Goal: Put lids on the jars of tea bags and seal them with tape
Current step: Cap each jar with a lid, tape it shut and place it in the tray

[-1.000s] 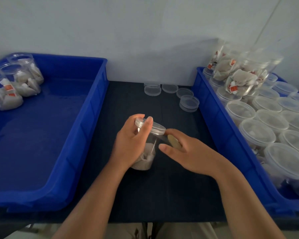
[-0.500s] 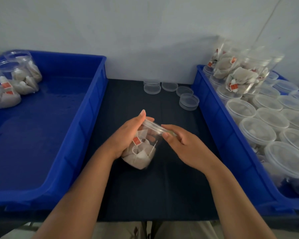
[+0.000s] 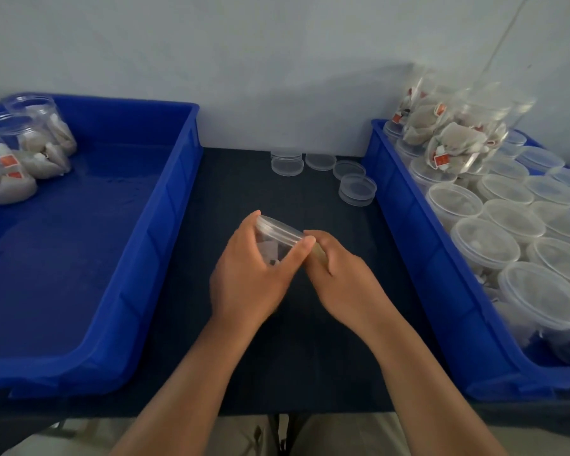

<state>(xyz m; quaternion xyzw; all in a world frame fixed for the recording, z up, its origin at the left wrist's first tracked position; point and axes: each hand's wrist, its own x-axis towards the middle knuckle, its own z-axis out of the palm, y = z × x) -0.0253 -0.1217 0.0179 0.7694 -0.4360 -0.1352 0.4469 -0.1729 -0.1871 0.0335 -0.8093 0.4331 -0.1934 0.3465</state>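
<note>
To the left of the fingers sits one blue bin [image 3: 178,179] with three sealed jars [image 3: 30,149] at its far corner. To their right a second blue bin [image 3: 405,205] is packed with lidded jars [image 3: 484,241]. Beyond the fingertips, spare lids [image 3: 357,189] lie on the dark table [image 3: 277,357]. The left hand [image 3: 247,278] is curled round the jar [image 3: 270,248] of tea bags, which tilts towards the right hand [image 3: 346,281]. Its lid [image 3: 278,228] is on, between forefinger and thumb. The right fingers are curled and seem to pinch a yellowish strip of tape [image 3: 318,253] at the lid's edge. This looks like the sealing step. Next the tape likely needs pressing flat across the seam while the jar turns.
</note>
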